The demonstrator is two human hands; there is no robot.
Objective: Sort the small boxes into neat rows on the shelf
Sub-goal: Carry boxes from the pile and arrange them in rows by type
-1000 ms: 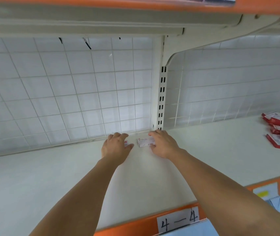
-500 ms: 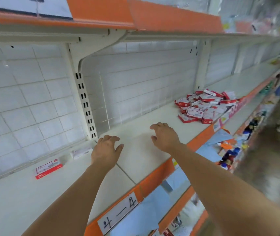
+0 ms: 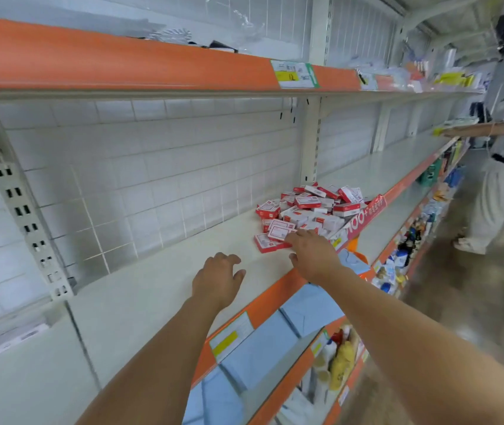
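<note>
A loose pile of small red-and-white boxes (image 3: 309,210) lies on the white shelf (image 3: 158,289) to the right. My right hand (image 3: 312,256) reaches the pile's near edge, fingers spread and touching the closest box (image 3: 267,243). My left hand (image 3: 217,279) hovers over the bare shelf, fingers loosely curled, holding nothing. At the far left, blurred, a placed box (image 3: 19,334) lies flat by the back grid wall.
A white upright post (image 3: 20,210) with slots divides the shelf bays. An orange shelf edge (image 3: 263,302) runs along the front. Lower shelves hold bottles and goods (image 3: 339,363). Another person (image 3: 502,167) stands in the aisle at the far right.
My view has swung right from the placed boxes toward the pile. Both hands left the boxes at the back wall; my right hand now reaches the pile's edge.
</note>
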